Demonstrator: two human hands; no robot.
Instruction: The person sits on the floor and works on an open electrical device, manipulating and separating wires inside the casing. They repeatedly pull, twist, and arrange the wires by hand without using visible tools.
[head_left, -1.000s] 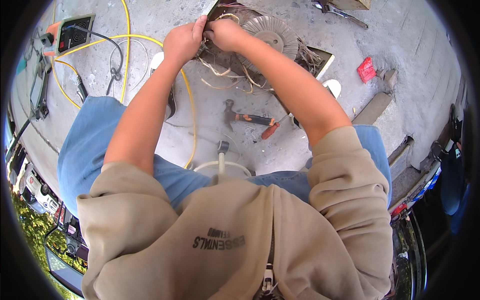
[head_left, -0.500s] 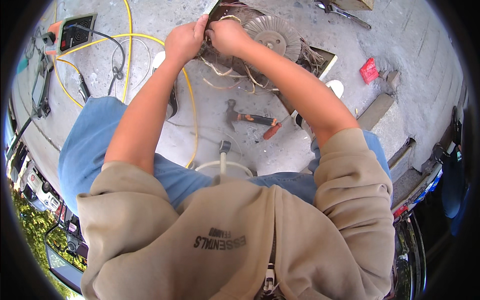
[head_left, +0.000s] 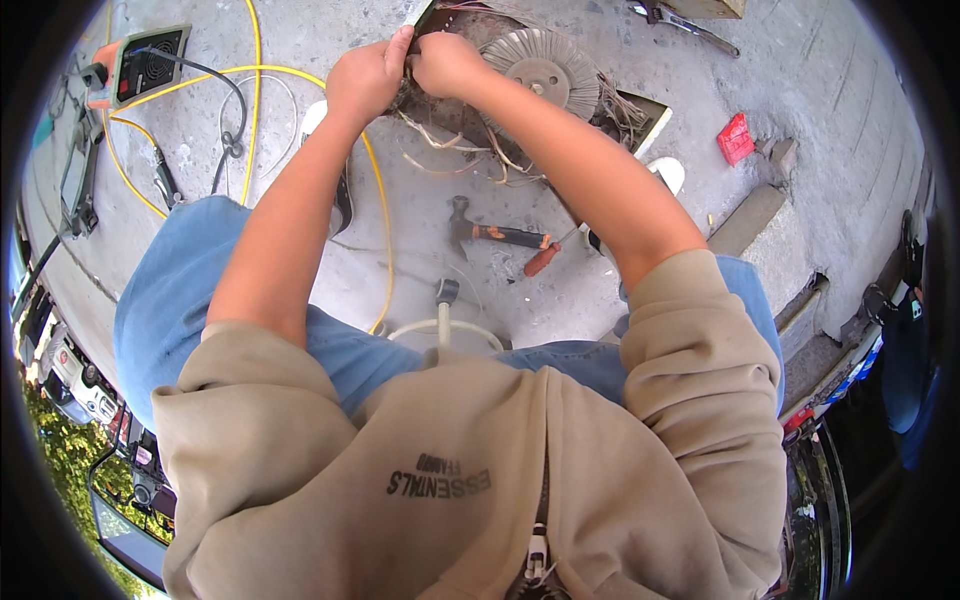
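Overhead, both fists (head_left: 365, 78) (head_left: 445, 62) on tangled wires (head_left: 440, 120) beside ribbed metal disc (head_left: 545, 68).

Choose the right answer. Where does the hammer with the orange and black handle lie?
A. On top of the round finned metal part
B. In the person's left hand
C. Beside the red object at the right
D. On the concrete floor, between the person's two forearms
D: the hammer lies on the bare concrete floor between the forearms, while the left hand and right hand work higher up at the wires.
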